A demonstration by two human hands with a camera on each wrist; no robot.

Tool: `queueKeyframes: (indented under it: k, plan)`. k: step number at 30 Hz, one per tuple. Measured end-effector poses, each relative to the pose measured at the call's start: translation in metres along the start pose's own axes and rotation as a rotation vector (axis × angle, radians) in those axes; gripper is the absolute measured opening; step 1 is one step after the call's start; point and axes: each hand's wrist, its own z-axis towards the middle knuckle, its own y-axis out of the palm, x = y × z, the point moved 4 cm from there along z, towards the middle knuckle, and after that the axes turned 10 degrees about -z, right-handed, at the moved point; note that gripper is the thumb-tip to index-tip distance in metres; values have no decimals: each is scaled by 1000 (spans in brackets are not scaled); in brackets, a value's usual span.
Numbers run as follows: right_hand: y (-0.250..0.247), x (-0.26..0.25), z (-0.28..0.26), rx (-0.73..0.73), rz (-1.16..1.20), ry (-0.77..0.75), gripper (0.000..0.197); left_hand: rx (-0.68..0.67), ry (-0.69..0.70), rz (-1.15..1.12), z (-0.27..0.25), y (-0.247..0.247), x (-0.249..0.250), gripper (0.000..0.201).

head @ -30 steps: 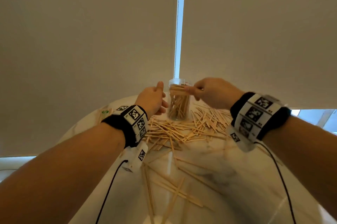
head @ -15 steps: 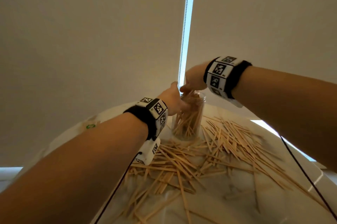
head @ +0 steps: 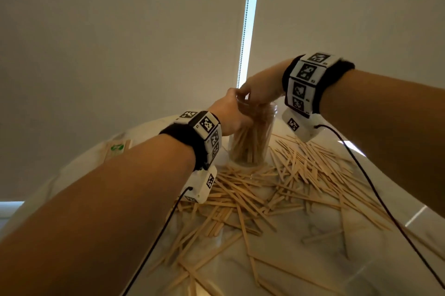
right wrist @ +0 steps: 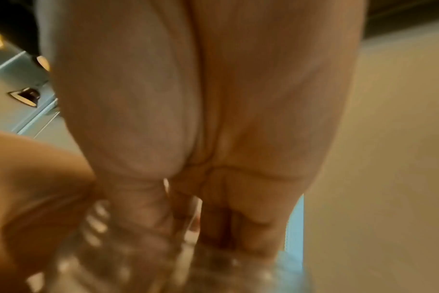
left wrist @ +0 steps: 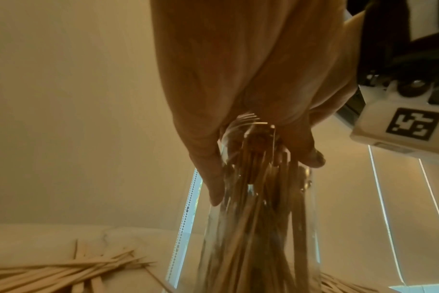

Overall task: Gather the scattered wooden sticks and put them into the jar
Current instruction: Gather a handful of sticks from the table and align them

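The jar [head: 250, 141] stands upright on the bench [head: 313, 259], toward its far side, and already holds a dense bundle of sticks that fills much of its height. A large share of the sticks [head: 252, 199] is not yet gathered — they lie scattered on the bench in front of the jar and to its right, crossing one another in loose piles. By this judgement the task is partly done, with well over half of the visible work left.

The left hand [head: 227, 116] grips the jar near its mouth; in the left wrist view its fingers [left wrist: 208, 172] and thumb curl round the glass on either side. The right hand [head: 258, 92] is directly over the mouth, its fingers pointing down into the opening among the tops of the sticks. The right wrist view is blurred, so whether those fingers pinch a stick or have released it cannot be told.

Compared with half a second ago, the right hand has sunk lower into the mouth of the jar, while the left hand keeps the same hold on the glass. A second ago the right hand was beside the mouth with a stick between its fingers, and the left hand was only beside the jar — not yet round it. A flat paper packet [head: 115, 150] lies at the bench's left edge.
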Motion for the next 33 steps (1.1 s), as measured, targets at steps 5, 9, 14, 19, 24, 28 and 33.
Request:
queueKeyframes:
  k: [5,9,14,19,24,28,33]
  plan:
    - [-1,17,-31,193,390,41,24,27,-15,11,-17,5,3,102]
    - [-4,26,-83,436,530,124,17,-35,-88,244,-63,5,4,112]
    - [41,-21,-162,214,535,44,21,-124,-146,483,-157,-4,3,55]
    - [108,-90,-237,-268,393,-59,87,-376,-369,710,-264,7,2,77]
    - [146,-118,-268,-317,179,-18,147,-356,-355,680,-342,47,13,138]
    - [146,-128,-279,-200,237,-6,118,-332,-306,757,-351,63,25,121]
    - [145,-123,-290,-118,428,-7,51,-350,-274,718,-333,46,25,45]
